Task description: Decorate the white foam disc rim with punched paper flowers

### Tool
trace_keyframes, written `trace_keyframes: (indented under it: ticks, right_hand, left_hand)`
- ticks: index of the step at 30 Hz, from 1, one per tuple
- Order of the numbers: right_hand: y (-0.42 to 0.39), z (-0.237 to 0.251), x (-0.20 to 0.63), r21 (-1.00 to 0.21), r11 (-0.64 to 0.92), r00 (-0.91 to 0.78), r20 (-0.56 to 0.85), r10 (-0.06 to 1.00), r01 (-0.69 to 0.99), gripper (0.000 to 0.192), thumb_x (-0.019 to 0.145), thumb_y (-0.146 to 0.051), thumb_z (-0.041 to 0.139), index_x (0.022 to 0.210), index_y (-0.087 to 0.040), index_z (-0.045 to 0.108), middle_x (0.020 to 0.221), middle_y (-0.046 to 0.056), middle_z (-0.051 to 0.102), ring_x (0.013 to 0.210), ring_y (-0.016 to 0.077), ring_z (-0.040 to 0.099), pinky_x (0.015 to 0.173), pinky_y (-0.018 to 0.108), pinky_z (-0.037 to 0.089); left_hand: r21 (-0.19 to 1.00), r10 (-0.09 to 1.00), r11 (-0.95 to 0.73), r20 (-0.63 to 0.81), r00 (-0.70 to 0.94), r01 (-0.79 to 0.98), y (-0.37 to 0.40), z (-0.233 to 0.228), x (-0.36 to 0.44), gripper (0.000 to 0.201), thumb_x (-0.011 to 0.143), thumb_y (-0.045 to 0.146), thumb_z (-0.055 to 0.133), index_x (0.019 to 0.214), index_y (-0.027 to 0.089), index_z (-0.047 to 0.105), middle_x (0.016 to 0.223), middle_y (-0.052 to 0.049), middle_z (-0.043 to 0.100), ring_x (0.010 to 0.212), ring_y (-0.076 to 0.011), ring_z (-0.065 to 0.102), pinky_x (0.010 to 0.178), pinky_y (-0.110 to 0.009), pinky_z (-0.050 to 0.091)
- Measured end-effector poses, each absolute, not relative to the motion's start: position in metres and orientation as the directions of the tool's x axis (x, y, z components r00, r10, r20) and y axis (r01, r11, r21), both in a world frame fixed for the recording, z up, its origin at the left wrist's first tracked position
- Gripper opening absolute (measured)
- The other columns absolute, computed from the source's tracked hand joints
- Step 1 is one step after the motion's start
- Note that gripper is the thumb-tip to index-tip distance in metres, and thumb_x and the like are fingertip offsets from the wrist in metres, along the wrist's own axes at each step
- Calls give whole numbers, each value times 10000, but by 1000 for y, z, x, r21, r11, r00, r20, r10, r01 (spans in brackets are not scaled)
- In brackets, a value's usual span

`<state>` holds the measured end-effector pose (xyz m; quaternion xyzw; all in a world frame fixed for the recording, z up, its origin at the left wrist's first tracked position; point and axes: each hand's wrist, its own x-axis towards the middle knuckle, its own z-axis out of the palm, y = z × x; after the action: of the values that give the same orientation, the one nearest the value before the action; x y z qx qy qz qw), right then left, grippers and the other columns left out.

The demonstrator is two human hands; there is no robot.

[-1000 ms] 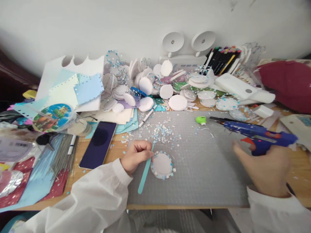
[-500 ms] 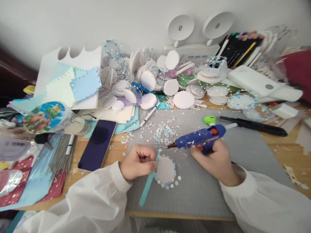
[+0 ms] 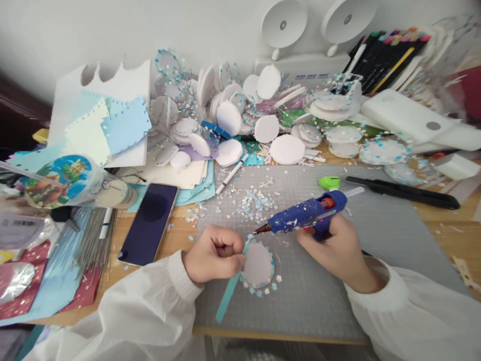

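My left hand (image 3: pixel 218 254) pinches a thin teal strip (image 3: pixel 228 297) with a small pale flower-shaped piece (image 3: pixel 250 237) at its upper tip. My right hand (image 3: pixel 334 253) is wrapped around the grip of a blue hot glue gun (image 3: pixel 300 215), whose dark nozzle points left, right beside that flower piece. Whether nozzle and flower touch I cannot tell. Below them a white paper disc (image 3: pixel 258 265) ringed with tiny blue and white flowers lies on the grey cutting mat (image 3: pixel 300 301). Loose flower pieces (image 3: pixel 255 203) are scattered beyond it.
A phone (image 3: pixel 148 223) lies at the left, near a lidded cup (image 3: pixel 67 180). White discs (image 3: pixel 287 149) are piled at the back beneath a twin-headed lamp (image 3: pixel 284 25). A black utility knife (image 3: pixel 406 193) and a white pen (image 3: pixel 232 174) rest on the mat.
The glue gun's nozzle has come left and slightly down, closer to the flower on the strip's tip. The strip's tip has shifted slightly right. The view has tilted down a little.
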<state>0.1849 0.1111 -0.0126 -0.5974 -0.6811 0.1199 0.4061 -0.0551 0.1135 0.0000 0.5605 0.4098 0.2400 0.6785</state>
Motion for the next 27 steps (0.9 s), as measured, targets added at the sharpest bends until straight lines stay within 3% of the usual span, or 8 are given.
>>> trace_keyframes:
  ticks: [11,16,22,27]
  right_hand:
    - [112,-16,186,-583,299,4,461,887,756,156,655,-235,566,579,-220,431,422,-68,426,358,86,379,363,218,322]
    - [113,-17,186,-582,305,-2,462,887,754,166,664,-235,557,577,-224,416,412,-73,416,351,86,373,358,216,317]
    - [112,-18,187,-554,317,-18,477,879,770,150,672,-244,561,593,-220,435,426,-65,448,363,91,401,375,217,344]
    - [114,-21,192,-350,427,-133,624,770,834,177,704,-268,583,612,-221,439,451,-61,457,375,95,420,402,225,341]
  left_hand:
    - [956,785,261,-290,547,132,114,0,-54,268,644,279,591,482,172,406,440,32,377,419,-59,260,400,-214,193]
    - [957,790,260,-287,542,127,113,-1,-55,266,645,276,597,482,171,414,429,52,321,419,-56,240,404,-214,183]
    - [955,788,275,-291,542,112,113,0,-54,271,637,273,597,480,171,402,447,26,398,420,-56,272,400,-207,199]
    - [958,793,265,-282,540,112,113,0,-54,272,636,269,598,476,172,400,433,41,358,421,-62,291,403,-204,220]
